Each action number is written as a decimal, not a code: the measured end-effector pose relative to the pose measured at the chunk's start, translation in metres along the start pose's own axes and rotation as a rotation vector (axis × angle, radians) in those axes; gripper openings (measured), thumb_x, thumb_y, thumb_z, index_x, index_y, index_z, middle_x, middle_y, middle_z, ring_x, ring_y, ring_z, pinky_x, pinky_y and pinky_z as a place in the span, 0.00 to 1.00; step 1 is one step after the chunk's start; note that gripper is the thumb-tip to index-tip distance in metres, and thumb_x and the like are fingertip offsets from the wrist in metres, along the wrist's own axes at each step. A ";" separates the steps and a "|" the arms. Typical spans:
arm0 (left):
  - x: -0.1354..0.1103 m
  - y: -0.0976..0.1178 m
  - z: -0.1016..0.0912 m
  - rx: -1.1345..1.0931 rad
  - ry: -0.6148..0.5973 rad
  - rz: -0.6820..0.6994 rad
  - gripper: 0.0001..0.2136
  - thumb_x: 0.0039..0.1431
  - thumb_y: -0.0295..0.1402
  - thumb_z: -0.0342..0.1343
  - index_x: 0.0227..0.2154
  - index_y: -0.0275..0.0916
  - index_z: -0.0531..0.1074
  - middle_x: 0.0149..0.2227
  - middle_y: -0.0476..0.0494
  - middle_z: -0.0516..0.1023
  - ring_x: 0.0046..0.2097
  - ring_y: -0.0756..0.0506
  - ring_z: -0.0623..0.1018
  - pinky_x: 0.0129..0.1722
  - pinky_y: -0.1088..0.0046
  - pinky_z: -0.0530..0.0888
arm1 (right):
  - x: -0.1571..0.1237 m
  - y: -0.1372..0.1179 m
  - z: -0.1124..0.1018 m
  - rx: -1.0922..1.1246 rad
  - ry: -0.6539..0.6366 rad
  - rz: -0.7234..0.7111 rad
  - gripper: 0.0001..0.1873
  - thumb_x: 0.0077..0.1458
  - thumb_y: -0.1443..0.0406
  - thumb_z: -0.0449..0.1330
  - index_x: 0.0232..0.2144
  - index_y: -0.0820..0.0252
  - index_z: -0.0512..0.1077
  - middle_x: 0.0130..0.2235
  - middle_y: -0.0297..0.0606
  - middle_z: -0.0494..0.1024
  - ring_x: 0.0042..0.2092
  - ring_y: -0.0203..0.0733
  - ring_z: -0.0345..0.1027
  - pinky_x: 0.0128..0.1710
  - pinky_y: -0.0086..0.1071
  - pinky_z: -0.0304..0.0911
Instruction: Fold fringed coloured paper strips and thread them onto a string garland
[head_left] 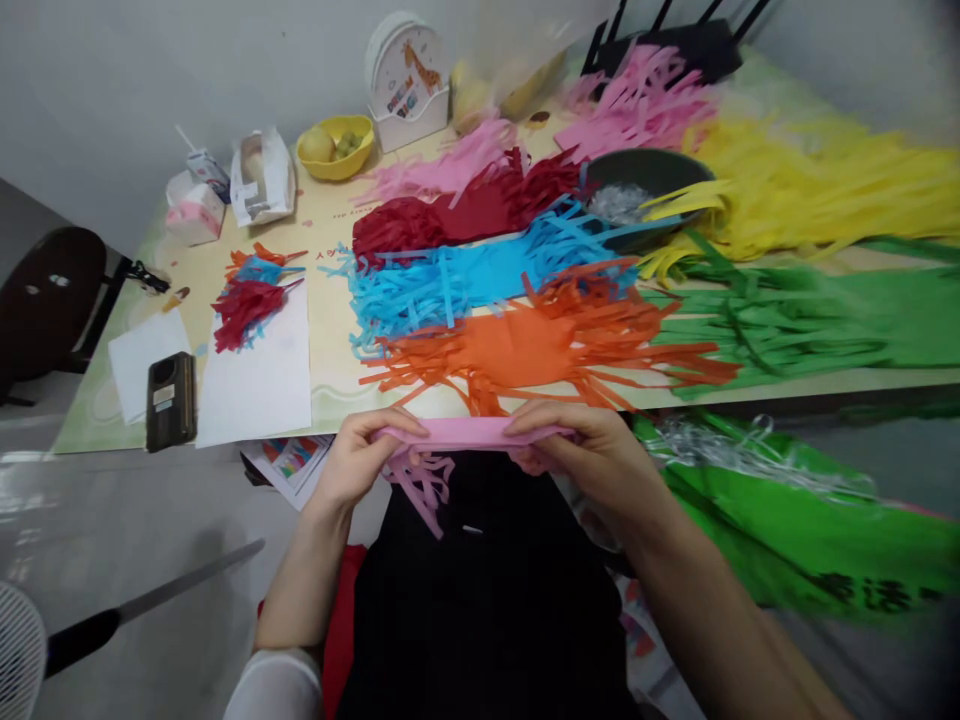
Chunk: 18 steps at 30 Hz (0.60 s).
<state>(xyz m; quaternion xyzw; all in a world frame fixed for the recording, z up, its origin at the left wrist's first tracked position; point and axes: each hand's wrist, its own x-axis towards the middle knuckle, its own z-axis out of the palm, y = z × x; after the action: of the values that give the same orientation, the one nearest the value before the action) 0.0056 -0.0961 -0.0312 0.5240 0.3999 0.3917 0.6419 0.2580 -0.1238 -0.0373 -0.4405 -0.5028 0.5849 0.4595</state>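
A folded strip of pink tissue paper (466, 434) is stretched level between my two hands, just off the table's front edge and above my lap. My left hand (369, 450) pinches its left end, where cut pink fringe hangs down. The other end is gripped by my right hand (570, 440), thumb on top. Close behind my hands lies an orange fringed paper (514, 345), with blue (487, 270) and dark red (472, 215) fringed papers beyond it. Finished-looking small tassels (259, 300) in red, blue and orange rest on a white sheet (259, 385) at the left.
Green (810, 320), yellow (832, 190) and pink (645, 105) fringed papers cover the table's right side, around a dark bowl (660, 170). A phone (171, 400) lies at the front left. Further back stand a yellow fruit bowl (352, 160) and a white giraffe-printed holder (409, 85).
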 end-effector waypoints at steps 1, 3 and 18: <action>0.001 0.000 -0.001 -0.002 -0.019 0.023 0.06 0.56 0.30 0.58 0.30 0.36 0.80 0.26 0.45 0.76 0.27 0.49 0.75 0.31 0.74 0.71 | 0.001 -0.001 -0.001 0.003 -0.008 -0.038 0.06 0.55 0.64 0.61 0.29 0.58 0.79 0.29 0.35 0.75 0.26 0.33 0.68 0.24 0.26 0.66; 0.001 0.001 -0.002 0.034 -0.043 0.045 0.07 0.56 0.30 0.58 0.27 0.36 0.80 0.27 0.44 0.76 0.29 0.48 0.75 0.32 0.72 0.70 | 0.003 -0.003 -0.002 -0.024 -0.028 -0.093 0.07 0.55 0.67 0.61 0.27 0.57 0.78 0.28 0.35 0.74 0.27 0.33 0.68 0.25 0.26 0.65; -0.004 0.012 0.020 0.685 0.204 0.205 0.07 0.57 0.33 0.61 0.37 0.39 0.71 0.36 0.46 0.77 0.37 0.48 0.75 0.38 0.74 0.69 | -0.004 -0.013 0.006 -0.685 0.078 -0.283 0.03 0.59 0.65 0.59 0.35 0.57 0.73 0.36 0.38 0.80 0.38 0.42 0.74 0.39 0.34 0.66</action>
<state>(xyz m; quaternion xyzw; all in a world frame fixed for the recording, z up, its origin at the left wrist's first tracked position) 0.0216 -0.1050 -0.0164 0.7040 0.5154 0.3476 0.3436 0.2539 -0.1275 -0.0232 -0.5169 -0.7072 0.2963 0.3806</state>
